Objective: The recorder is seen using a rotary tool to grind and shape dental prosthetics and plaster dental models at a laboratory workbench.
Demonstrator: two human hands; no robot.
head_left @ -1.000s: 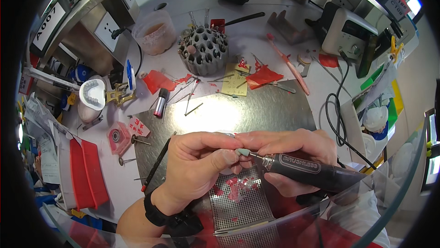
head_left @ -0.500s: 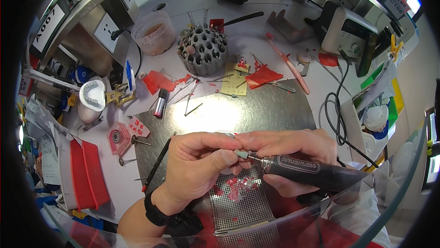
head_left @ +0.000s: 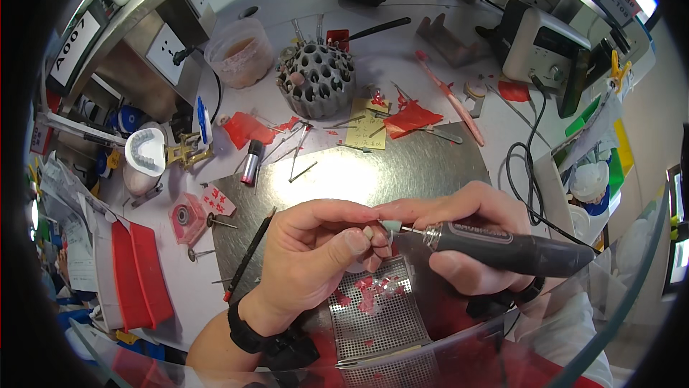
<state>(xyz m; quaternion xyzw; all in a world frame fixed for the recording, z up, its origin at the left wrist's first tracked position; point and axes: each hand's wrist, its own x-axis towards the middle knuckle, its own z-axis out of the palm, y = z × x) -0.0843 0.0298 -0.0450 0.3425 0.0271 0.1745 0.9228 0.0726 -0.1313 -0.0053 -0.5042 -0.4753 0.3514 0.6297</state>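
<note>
In my right hand is a black rotary handpiece, held slantwise with its metal nose to the left. A grey-green grinding stone sits on its thin shank, close to the fingertips of my left hand. That left hand is closed, thumb against fingers, around something small and pale that is mostly hidden. My two index fingers meet above the stone. Below my hands lies a perforated metal tray with red and clear scraps on it.
A grey bur holder stands behind, beside a cloudy plastic tub. A dental model on an articulator and a red bin are left. The control box and its cable are right. A clear shield curves in front.
My right hand has shifted slightly right and opened its thumb away from the handpiece's underside. The handpiece and stone have moved a little right and up. My left hand stays nearly still.
</note>
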